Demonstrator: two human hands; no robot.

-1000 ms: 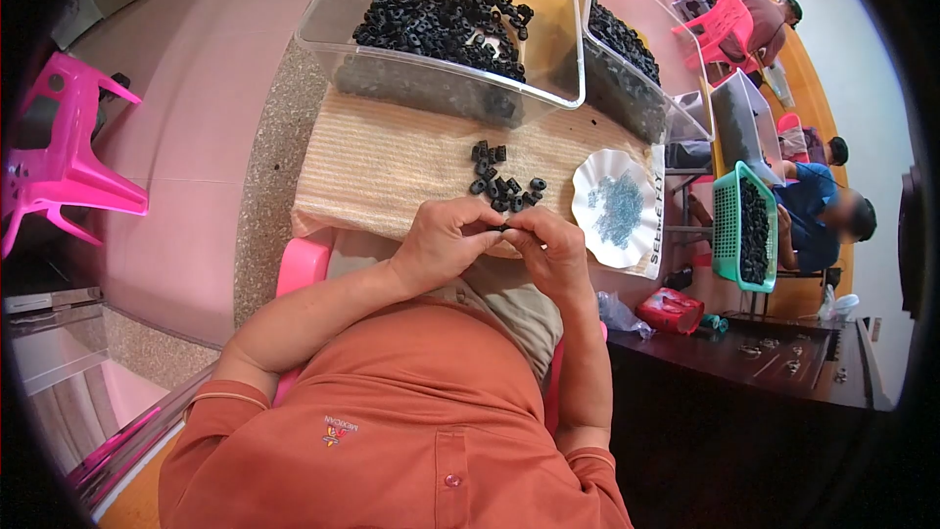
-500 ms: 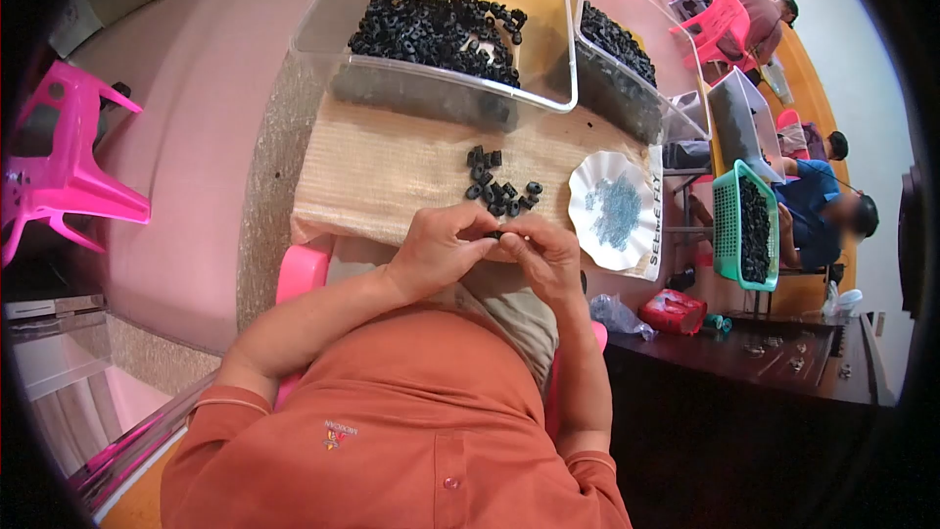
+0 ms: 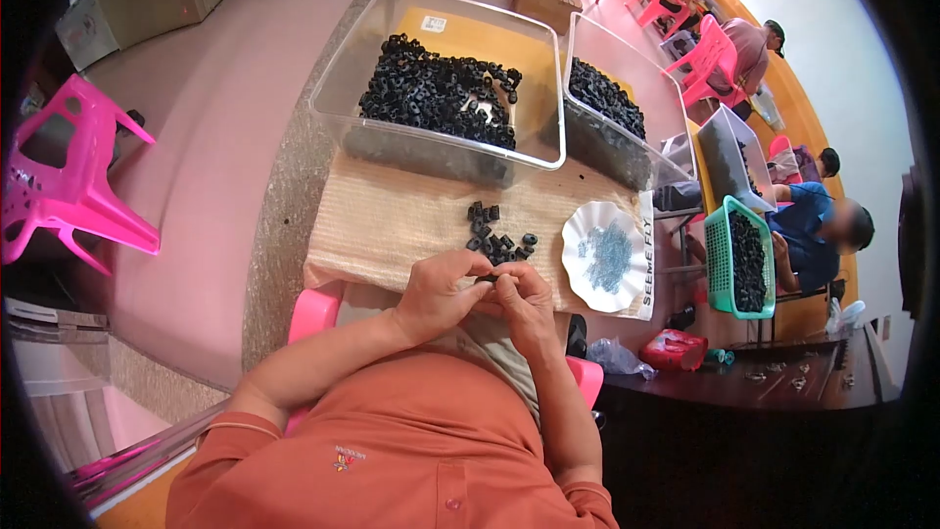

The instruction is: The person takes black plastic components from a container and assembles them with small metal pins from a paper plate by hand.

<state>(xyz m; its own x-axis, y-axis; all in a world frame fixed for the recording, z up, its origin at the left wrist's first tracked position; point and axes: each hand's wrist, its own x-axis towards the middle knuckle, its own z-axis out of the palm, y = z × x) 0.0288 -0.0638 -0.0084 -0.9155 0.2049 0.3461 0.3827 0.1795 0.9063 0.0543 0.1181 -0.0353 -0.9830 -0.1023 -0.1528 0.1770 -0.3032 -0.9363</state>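
Note:
My left hand and my right hand meet at the near edge of the table, fingertips pinched together around a small black part. The fingers cover most of that part. Just beyond them lies a loose group of small black parts on the tan table covering. To the right of my right hand sits a white scalloped plate, with a heap of tiny blue-grey pieces in it, too small to make out singly.
Two clear plastic bins, a large one and another, stand at the table's back, holding many black parts. A green basket of black parts is at right, near a seated person in blue. A pink stool stands left.
The view has tilted up, so the table and bins appear lower. My hands stay together at the table edge, still pinching the small black part.

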